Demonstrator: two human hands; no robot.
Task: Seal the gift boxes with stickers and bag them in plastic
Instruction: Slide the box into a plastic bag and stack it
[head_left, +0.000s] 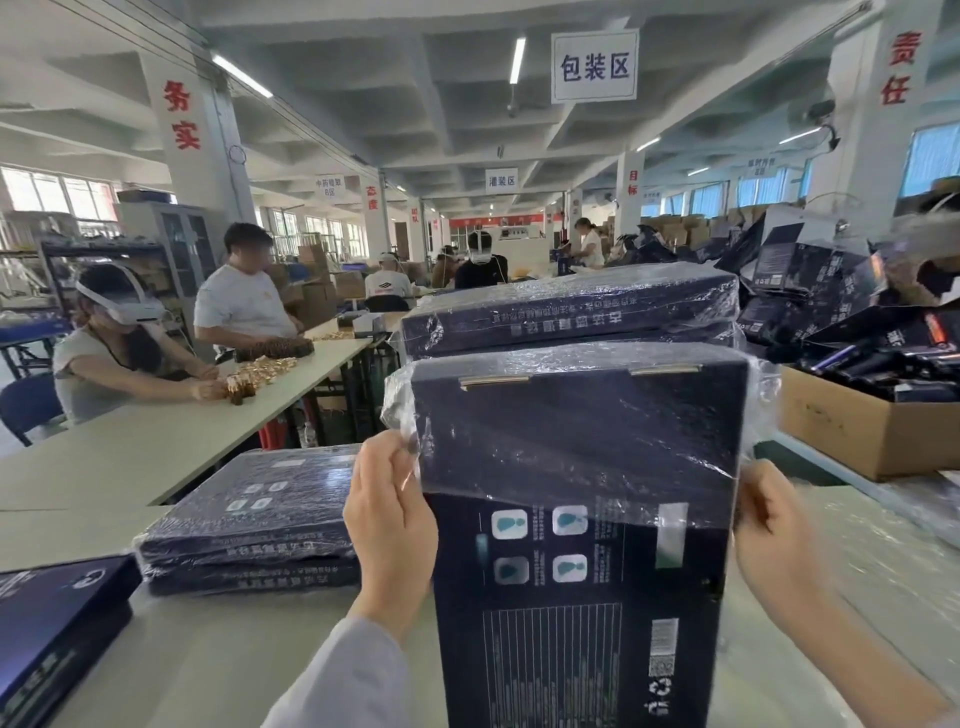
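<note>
Overhead in the workshop hang a near sign (594, 66) reading 包装区 and a far sign (502, 181) reading 灌装区, and red characters 务实 and 责任 stand on the pillars (200, 171). Over the table (208, 670) one dark box (576, 582) is upright between the two grips, its upper half inside a clear bag (571, 415); the left grip (389, 514) pinches the bag's left edge and the right grip (769, 525) pinches its right edge. Two bagged boxes (249, 519) lie stacked to the left.

Hanging sign (594, 66), long table (156, 441), blue chair (26, 402), cardboard box (857, 434), metal cabinet (176, 244)
</note>
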